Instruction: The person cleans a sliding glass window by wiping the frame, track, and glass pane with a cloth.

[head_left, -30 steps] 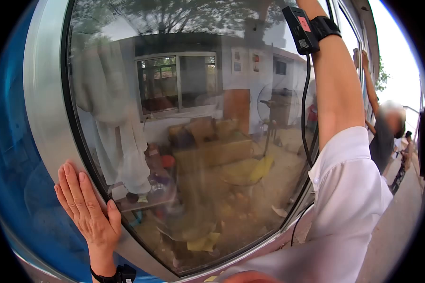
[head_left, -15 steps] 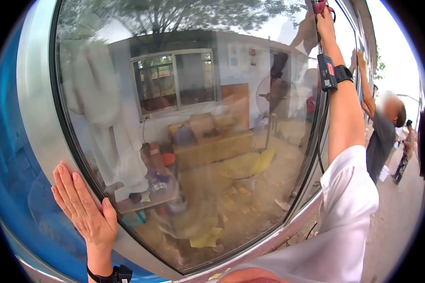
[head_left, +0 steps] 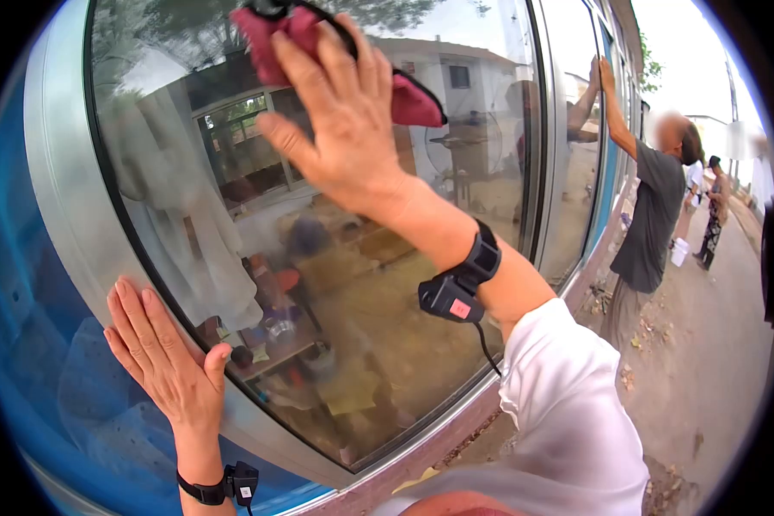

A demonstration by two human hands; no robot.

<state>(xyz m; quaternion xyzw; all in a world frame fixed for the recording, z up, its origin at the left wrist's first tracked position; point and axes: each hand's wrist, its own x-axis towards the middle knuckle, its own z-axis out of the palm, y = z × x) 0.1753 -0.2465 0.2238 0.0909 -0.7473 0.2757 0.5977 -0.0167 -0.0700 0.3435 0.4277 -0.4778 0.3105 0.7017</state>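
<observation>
With its fingers stretched out, my left hand (head_left: 168, 365) lies flat on the silver metal frame (head_left: 64, 185) at the window's lower left. My right hand (head_left: 348, 142) is spread over a dark pink cloth (head_left: 417, 101) with black edging, holding it against the upper part of the window glass (head_left: 378, 344). Cloth shows above the fingertips and to the right of the hand; the palm hides the middle of it. Reflections and a cluttered room show in the pane.
Left of the frame is a blue surface (head_left: 26, 344). To the right, a person in a dark shirt (head_left: 658, 206) reaches up to another window. A white bucket (head_left: 679, 251) and more people stand farther along the path (head_left: 714, 344).
My right hand has swept the cloth leftward across the glass from the upper right edge. My left hand stays on the frame. The view has turned slightly right.
</observation>
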